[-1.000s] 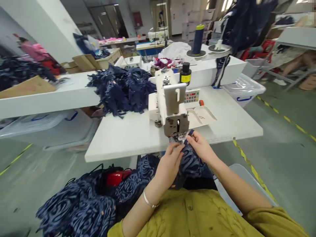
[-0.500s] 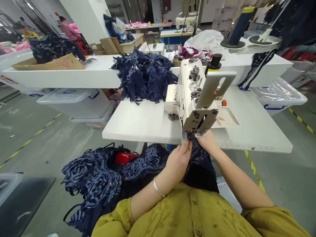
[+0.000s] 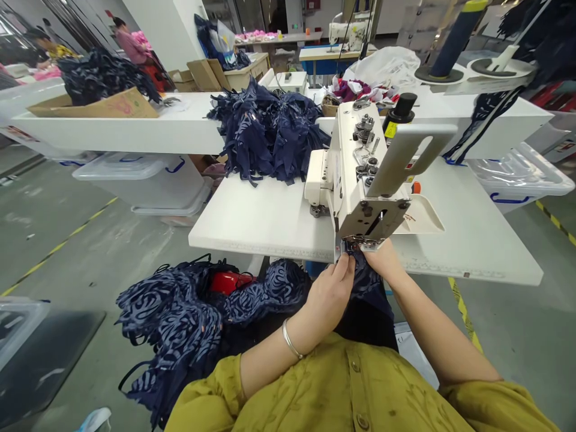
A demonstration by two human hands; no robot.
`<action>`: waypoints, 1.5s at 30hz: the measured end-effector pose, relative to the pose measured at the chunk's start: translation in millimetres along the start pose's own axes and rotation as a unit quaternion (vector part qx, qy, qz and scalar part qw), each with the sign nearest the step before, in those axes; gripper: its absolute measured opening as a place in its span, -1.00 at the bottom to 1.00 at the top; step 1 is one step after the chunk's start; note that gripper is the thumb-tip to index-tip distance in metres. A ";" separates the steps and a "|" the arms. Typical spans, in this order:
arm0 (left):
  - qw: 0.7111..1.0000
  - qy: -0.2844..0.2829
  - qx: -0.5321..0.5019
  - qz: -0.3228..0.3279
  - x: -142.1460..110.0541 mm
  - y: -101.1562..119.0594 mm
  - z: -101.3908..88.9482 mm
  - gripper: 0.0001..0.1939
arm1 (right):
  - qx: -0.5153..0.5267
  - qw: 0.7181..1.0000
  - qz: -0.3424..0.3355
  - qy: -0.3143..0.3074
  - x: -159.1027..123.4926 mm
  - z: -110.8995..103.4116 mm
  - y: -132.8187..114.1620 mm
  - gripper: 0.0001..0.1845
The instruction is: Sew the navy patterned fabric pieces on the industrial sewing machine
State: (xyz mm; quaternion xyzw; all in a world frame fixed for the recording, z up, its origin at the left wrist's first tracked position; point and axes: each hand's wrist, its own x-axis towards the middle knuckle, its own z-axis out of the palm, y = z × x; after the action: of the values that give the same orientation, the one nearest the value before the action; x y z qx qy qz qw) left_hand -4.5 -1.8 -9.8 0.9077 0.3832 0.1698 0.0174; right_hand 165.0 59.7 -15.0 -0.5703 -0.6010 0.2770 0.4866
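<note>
At the front of a white sewing machine (image 3: pixel 360 168), a navy bra (image 3: pixel 365 277) runs under the needle area and hangs off the table edge. My left hand (image 3: pixel 330 291) pinches its edge between thumb and fingers, just left of the presser foot. On the other side, my right hand (image 3: pixel 382 259) grips the cloth close to the needle, its fingertips partly hidden by the machine head and fabric. Patterned navy bras (image 3: pixel 180 312) lie heaped at my left, below the table, with a red object (image 3: pixel 228 282) showing among them.
A navy pile of straps and fabric (image 3: pixel 274 132) lies left of the machine on the white table (image 3: pixel 252 216). To the right are a small cream tray (image 3: pixel 425 216) and thread cones (image 3: pixel 456 42). Lidded plastic bins (image 3: pixel 144 186) stand beneath the shelf. Other people sit far back left.
The view has shifted slightly, so the table and machine sit a little differently in the picture. Both hands keep their place on the bra at the needle.
</note>
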 end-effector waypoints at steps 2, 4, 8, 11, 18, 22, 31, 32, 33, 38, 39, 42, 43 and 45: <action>1.000 0.005 0.002 0.002 0.2 0.0 0.2 -0.50 | -0.002 1.000 0.000 -0.004 0.1 0.2 1.4 -0.76; 1.000 0.006 -0.003 0.001 0.5 0.1 0.3 -0.49 | -0.010 1.000 0.001 0.000 0.2 0.3 3.1 -0.75; 1.000 -0.006 -0.012 -0.004 0.6 0.5 -0.2 -0.47 | -0.009 1.000 -0.006 0.010 1.1 0.4 5.1 -0.67; 1.000 -0.007 -0.003 -0.003 1.1 0.9 -0.4 -0.49 | -0.006 1.000 -0.019 0.007 -0.8 1.2 4.7 -0.64; 0.999 0.029 0.021 -0.018 2.6 -4.4 11.0 -0.60 | 0.024 0.999 0.025 0.039 -41.9 1.8 30.0 -0.65; 0.993 0.022 -0.112 0.010 -3.7 -10.3 5.9 -0.63 | 0.037 0.993 0.023 -0.107 -72.8 -1.9 70.3 -0.53; 0.890 -0.086 -0.448 0.005 -20.1 -32.0 -32.5 -0.80 | -0.250 0.922 0.120 -0.270 -130.3 11.9 160.9 -0.51; 0.900 -0.079 -0.427 -0.032 -23.2 -40.7 -27.1 -0.80 | -0.258 0.919 0.136 -0.265 -133.2 9.0 164.5 -0.57; 0.914 -0.074 -0.391 -0.077 -26.6 -49.5 -19.7 -0.79 | -0.260 0.918 0.149 -0.261 -134.9 4.3 165.6 -0.62; 0.957 -0.054 -0.223 -0.177 -36.2 -62.8 28.4 -0.70 | -0.217 0.910 0.170 -0.310 -131.1 -29.4 129.3 -0.79; 0.954 -0.069 -0.249 -0.149 -34.6 -56.4 36.1 -0.63 | -0.174 0.918 0.166 -0.314 -130.0 -34.5 115.1 -0.79; 0.906 -0.176 -0.379 -0.069 -24.0 -28.1 50.4 -0.53 | -0.011 0.951 0.145 -0.272 -130.3 -44.0 70.6 -0.71; 0.883 -0.218 -0.412 -0.054 -19.6 -18.9 52.4 -0.53 | 0.030 0.958 0.141 -0.250 -131.7 -45.9 57.7 -0.68; 0.847 -0.269 -0.457 -0.037 -11.8 -5.1 53.8 -0.56 | 0.085 0.961 0.145 -0.220 -135.7 -49.2 38.1 -0.63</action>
State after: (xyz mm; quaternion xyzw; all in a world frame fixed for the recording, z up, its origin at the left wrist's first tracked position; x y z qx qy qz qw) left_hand 1.7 -1.2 -64.8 0.7928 0.2756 0.0743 0.5385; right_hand 208.3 -73.4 -66.9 -0.5329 -0.5779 0.5138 0.3436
